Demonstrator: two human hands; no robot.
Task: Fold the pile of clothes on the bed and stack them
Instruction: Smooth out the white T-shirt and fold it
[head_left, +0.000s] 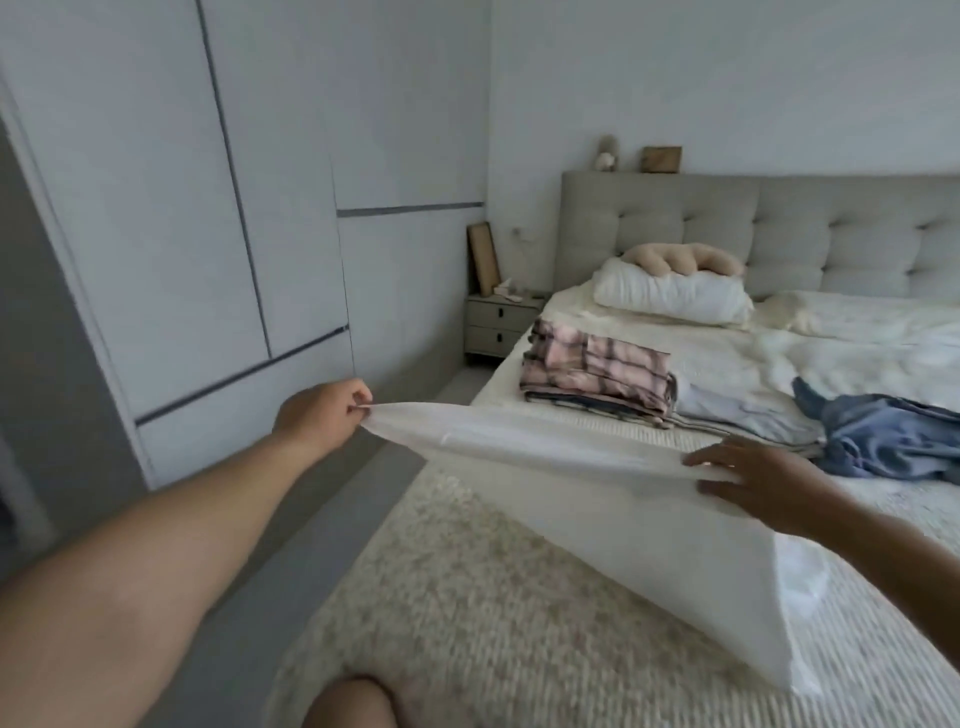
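1. The left hand (319, 415) has its grip clamped on one corner of a white garment (597, 499), thumb and fingers pinched together on the cloth, arm stretched out over the floor beside the bed (519, 613).
2. The right hand (753, 480) lies on the garment's far upper edge with fingers spread and fairly straight; whether the thumb is tucked under the cloth, I cannot tell, as the hand hides it.
3. The garment hangs taut between the two hands and its lower end trails down onto the bed cover near the person.
4. It looks light, thin and limp, likely to sag and crease unless kept stretched. Corners and the straight hem seem the best places to take hold.
5. Beyond it, a folded stack (597, 374) with a pink plaid piece on top sits near the bed's left edge, and an unfolded blue garment (893, 434) lies crumpled just to its right.
6. The near part of the bed offers open room for laying the cloth flat.
7. The bed's left edge is close; cloth laid there could slide to the floor.
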